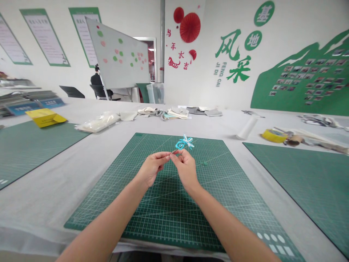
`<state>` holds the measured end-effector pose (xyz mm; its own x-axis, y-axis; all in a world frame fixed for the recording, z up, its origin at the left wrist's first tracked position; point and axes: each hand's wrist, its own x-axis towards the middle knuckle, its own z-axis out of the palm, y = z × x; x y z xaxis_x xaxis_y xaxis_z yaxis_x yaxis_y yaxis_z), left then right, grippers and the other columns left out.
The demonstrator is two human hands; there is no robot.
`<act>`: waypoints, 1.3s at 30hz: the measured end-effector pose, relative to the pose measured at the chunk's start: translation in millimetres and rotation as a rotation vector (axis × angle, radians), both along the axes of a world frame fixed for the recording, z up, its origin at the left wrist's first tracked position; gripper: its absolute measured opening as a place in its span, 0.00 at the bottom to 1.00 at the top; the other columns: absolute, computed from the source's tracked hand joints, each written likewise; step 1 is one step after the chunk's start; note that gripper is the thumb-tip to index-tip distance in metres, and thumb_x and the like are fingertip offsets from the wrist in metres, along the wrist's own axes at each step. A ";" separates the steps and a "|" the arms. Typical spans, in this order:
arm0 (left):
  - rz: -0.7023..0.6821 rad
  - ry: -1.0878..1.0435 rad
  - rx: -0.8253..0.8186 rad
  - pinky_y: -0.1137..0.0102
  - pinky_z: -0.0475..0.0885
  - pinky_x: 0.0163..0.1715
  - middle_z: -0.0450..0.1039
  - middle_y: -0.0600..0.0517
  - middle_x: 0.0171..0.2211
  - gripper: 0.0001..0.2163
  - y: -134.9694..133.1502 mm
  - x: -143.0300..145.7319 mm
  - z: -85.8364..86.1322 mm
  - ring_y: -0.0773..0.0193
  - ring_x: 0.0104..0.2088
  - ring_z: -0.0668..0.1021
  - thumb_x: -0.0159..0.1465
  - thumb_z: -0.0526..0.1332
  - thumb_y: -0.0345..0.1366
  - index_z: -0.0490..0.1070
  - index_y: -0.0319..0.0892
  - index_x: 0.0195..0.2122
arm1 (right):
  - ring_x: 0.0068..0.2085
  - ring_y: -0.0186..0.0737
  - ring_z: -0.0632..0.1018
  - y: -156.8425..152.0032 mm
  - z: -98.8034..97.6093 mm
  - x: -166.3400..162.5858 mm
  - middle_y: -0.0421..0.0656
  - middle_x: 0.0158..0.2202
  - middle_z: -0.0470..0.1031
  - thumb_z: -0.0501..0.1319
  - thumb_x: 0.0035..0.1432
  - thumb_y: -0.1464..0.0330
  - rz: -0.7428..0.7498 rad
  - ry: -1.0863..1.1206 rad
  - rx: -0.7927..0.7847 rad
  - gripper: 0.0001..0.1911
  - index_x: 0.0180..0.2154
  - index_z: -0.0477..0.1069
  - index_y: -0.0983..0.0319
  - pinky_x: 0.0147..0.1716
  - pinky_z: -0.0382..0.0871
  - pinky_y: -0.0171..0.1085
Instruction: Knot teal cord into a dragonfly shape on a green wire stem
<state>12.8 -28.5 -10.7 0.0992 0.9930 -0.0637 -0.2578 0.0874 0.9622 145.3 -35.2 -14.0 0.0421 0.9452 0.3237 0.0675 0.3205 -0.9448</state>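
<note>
A small light-blue ornament (180,145), with a curled shape and white-dotted petals, rises just beyond my fingertips above the cutting mat. My left hand (154,165) is closed in a pinch, thumb and index finger pointing right. Its tips meet those of my right hand (187,167), also pinching, right below the ornament. Both hands seem to grip its thin lower end, which the fingers mostly hide. Beneath them lies a green gridded cutting mat (212,203), with a small green piece (204,163) to the right of my right hand.
More green mats lie at the left (35,145) and right (300,174). Along the back are a clear plastic bag (98,122), fabric scraps (176,113), a white roll (247,127) and yellow tape (274,135). A yellow packet (46,117) sits at left. One person (96,79) sits behind the whiteboard (122,54).
</note>
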 end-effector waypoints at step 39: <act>0.161 0.527 0.355 0.70 0.62 0.32 0.70 0.53 0.24 0.09 -0.7 -5.6 9.1 0.64 0.30 0.71 0.58 0.55 0.35 0.69 0.41 0.22 | 0.25 0.35 0.71 -0.5 4.6 18.5 0.39 0.26 0.75 0.55 0.61 0.63 0.016 -0.510 0.239 0.13 0.37 0.77 0.58 0.27 0.60 0.34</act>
<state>7.2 -29.1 -1.6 -0.0075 0.9625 0.2713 0.2733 -0.2590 0.9264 163.8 -35.6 -9.4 -0.1898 0.8422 0.5046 0.4900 0.5266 -0.6946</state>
